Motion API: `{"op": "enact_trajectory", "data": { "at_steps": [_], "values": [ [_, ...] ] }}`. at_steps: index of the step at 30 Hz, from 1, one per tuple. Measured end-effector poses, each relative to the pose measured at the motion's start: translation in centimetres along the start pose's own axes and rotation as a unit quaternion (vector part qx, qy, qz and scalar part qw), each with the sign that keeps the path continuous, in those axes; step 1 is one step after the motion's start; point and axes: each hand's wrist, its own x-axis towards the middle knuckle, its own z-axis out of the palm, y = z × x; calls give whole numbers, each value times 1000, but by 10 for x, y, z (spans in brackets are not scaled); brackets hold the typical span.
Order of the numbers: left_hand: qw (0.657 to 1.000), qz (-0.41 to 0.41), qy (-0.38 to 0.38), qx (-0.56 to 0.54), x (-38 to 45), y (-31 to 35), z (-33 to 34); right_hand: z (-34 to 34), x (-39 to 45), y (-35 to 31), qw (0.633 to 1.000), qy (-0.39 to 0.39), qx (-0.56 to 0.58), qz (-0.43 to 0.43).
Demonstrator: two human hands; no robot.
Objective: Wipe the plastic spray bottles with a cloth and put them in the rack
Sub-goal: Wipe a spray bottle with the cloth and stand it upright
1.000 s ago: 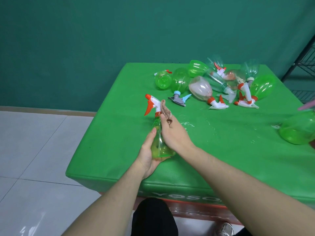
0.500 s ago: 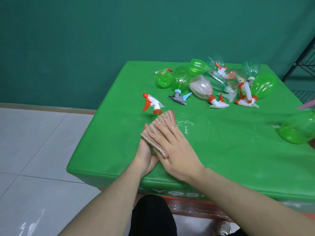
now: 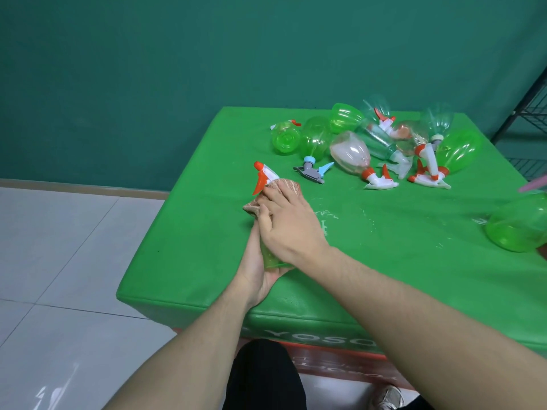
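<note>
The left hand (image 3: pixel 257 270) cups the base of a green spray bottle (image 3: pixel 270 258) from below, its fingers curled round the body, holding it over the near left part of the green table (image 3: pixel 189 255). The right hand (image 3: pixel 288 223) lies over the top of the bottle, fingers bent round a brown cloth (image 3: pixel 282 186) and pressing it against the bottle's neck, just behind the orange and white trigger head (image 3: pixel 263 176). A heap of other spray bottles (image 3: pixel 384 143) lies on its side at the far end of the table, well apart from the hands. Another green bottle (image 3: pixel 518 224) sits at the right edge. Part of a black wire rack (image 3: pixel 529 108) shows beyond the table on the right.
</note>
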Motion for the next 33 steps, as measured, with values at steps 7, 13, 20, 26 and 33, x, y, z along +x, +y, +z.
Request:
{"op": "enact_trajectory", "data": {
  "at_steps": [7,13,20,26,33],
  "values": [
    [999,-1,30,-20,1,-4,-5,15,-9,9,998,18,8,-51],
    [999,-10,32,-4,-5,-6,-7,14,-45,2,994,39,4,-98],
    [997,-50,43,-28,-10,-10,-14,35,-82,4,980,92,4,-175],
    [994,-28,102,3,-13,-7,-12,32,-78,11,961,80,-111,-239],
    [992,13,99,-79,-14,-5,-3,24,-52,9,964,66,-143,-216]
  ]
}}
